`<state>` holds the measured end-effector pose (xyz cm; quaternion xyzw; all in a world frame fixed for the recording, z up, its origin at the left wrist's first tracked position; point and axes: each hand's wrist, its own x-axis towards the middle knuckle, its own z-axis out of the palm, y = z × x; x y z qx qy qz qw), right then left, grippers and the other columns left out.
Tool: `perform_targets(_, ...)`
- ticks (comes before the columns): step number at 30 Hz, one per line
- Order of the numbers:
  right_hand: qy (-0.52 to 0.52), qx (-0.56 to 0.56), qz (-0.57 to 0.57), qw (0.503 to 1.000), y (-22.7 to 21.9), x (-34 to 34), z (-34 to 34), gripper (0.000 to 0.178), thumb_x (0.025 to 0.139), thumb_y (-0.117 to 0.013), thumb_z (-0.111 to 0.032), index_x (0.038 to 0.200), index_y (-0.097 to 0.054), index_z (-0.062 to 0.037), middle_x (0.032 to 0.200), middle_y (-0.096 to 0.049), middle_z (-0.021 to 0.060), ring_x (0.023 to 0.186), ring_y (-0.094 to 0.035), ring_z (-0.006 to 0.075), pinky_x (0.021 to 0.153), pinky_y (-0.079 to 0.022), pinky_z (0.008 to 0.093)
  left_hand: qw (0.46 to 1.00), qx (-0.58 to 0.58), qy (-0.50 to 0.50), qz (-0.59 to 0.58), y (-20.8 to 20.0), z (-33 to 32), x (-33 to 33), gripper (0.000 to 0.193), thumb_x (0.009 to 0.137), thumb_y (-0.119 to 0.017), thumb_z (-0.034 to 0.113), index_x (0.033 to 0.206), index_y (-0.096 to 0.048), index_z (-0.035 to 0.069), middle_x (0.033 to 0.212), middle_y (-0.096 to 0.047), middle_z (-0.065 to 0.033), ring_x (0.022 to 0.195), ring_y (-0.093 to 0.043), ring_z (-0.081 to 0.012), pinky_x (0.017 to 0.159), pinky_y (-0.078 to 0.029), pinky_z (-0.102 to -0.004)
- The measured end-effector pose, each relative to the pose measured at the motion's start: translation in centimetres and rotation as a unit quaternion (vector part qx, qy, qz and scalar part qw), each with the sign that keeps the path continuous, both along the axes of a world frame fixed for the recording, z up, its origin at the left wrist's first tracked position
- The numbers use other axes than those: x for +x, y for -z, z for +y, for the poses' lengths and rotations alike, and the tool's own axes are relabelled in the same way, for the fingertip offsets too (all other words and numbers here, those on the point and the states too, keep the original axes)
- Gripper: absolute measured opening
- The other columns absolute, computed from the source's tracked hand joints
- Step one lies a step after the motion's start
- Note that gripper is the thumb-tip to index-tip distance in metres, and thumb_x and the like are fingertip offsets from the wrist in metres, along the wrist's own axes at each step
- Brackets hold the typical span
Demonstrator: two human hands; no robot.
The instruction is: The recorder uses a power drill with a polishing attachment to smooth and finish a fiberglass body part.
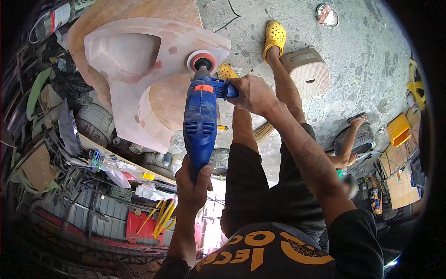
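Note:
A blue electric drill (200, 111) lies lengthwise across the middle of the view. At its front end is a round sanding disc (213, 63) with a reddish rim, over the right end of a whitish, pink-blotched car fender panel (121, 100). Whether the disc presses on the panel, I cannot tell. My left hand (192, 188) wraps round the drill's rear grip. The blue side handle near the drill's front is held in my right hand (254, 95). Beneath the panel is a brown wooden board (179, 103).
A pale stool (312, 75) stands on the concrete floor beside my leg, with a broom (264, 133) nearby. At the upper right lies a round metal dish (327, 16). Tyres (95, 122) and scrap parts crowd the left. Another person's leg (346, 144) shows at right.

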<state>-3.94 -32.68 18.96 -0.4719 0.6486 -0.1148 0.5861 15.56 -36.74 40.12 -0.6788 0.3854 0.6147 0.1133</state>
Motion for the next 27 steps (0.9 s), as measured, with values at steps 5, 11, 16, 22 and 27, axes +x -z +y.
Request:
perform_targets(5,0.000,-0.003,-0.001,1.000,0.1,-0.5,1.0,0.031,0.080,-0.074,-0.030,0.102,-0.069,-0.0077,0.082,-0.069,0.0200,0.080,-0.070,0.0386,0.074,-0.056,0.0477,1.000,0.013,0.018,0.013,0.1,0.2,-0.2,0.044,0.095,-0.063,0.040,0.106,-0.055,-0.001,0.069,-0.059,-0.0047,0.049,-0.056,-0.0112,0.046,-0.047,-0.0274)
perform_targets(11,0.012,-0.008,0.014,1.000,-0.7,-1.7,0.5,0.029,0.081,-0.072,-0.029,0.098,-0.070,-0.0060,0.081,-0.069,0.0211,0.080,-0.069,0.0389,0.073,-0.056,0.0478,0.999,0.006,0.022,0.031,0.3,0.1,-0.7,0.048,0.095,-0.063,0.044,0.108,-0.055,-0.002,0.069,-0.059,-0.0051,0.048,-0.055,-0.0114,0.046,-0.046,-0.0275)
perform_targets(16,0.000,0.012,0.012,1.000,-0.6,-2.0,0.0,0.028,0.081,-0.072,-0.028,0.099,-0.070,-0.0055,0.081,-0.069,0.0213,0.080,-0.069,0.0393,0.074,-0.056,0.0485,0.999,0.004,0.019,0.027,0.2,-0.3,-1.2,0.049,0.095,-0.063,0.044,0.109,-0.055,-0.002,0.070,-0.058,-0.0049,0.049,-0.055,-0.0110,0.046,-0.046,-0.0273)
perform_targets(22,-0.009,0.008,0.008,1.000,-0.2,-1.7,-0.5,0.028,0.081,-0.072,-0.027,0.099,-0.069,-0.0058,0.082,-0.069,0.0212,0.080,-0.070,0.0393,0.075,-0.056,0.0488,1.000,-0.016,-0.011,0.022,0.2,-0.2,-1.4,0.045,0.096,-0.062,0.041,0.109,-0.055,-0.001,0.073,-0.059,-0.0048,0.049,-0.055,-0.0102,0.045,-0.045,-0.0263)
perform_targets(27,-0.008,0.004,-0.012,1.000,-0.3,-1.7,-1.2,0.028,0.080,-0.073,-0.027,0.100,-0.069,-0.0071,0.082,-0.070,0.0198,0.081,-0.069,0.0393,0.075,-0.056,0.0485,1.000,-0.009,-0.022,0.013,0.1,-0.3,-1.1,0.041,0.097,-0.061,0.039,0.106,-0.056,-0.001,0.075,-0.060,-0.0051,0.048,-0.054,-0.0098,0.044,-0.045,-0.0261)
